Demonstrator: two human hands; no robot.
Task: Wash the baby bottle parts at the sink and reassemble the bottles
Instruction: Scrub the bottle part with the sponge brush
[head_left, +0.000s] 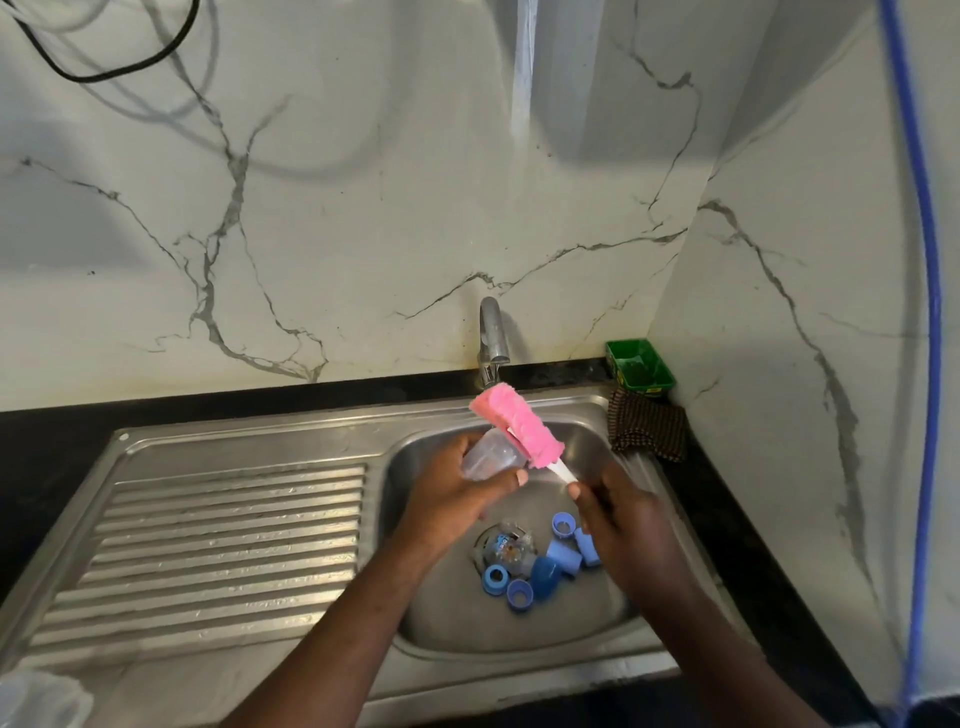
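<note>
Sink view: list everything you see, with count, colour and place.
sink: one, steel, set in black counter
tap: one, silver, behind sink
bottle: one, clear, held above sink
brush: one, pink, held above sink
second bottle: one, clear, printed, sink bottom
bottle parts: several, blue, sink bottom
tray: one, green, back right corner
cloth: one, brown, right of sink
hose: one, blue, far right
cable: one, black, top left
left hand: grips bottle
right hand: grips brush handle
</note>
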